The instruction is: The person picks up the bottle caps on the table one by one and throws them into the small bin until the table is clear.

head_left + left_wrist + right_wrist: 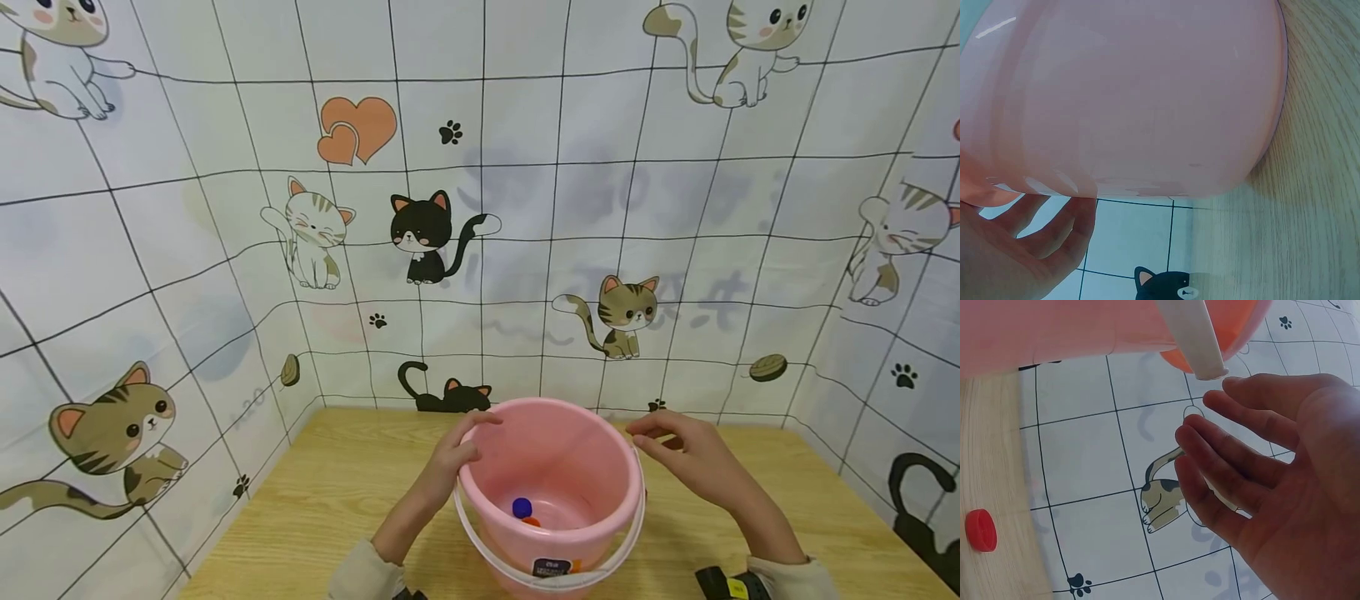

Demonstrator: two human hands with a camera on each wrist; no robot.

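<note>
A pink plastic bucket (555, 500) stands upright on the wooden table, its white handle (555, 577) hanging down over the near side. Inside, on the bottom, lie a small round blue thing (522, 507) and a small orange one (531, 522), partly hidden by the near wall. My left hand (457, 454) grips the rim on the left; in the left wrist view its fingers (1072, 234) lie against the outer wall. On the other side, my right hand (693, 458) hovers by the rim and handle end, fingers loosely bent around nothing.
A red bottle cap (981, 530) lies on the table (360, 467) to the right of the bucket. Behind and on both sides rises a white gridded backdrop (517, 200) printed with cats. A black device with a yellow label (737, 587) sits near my right wrist.
</note>
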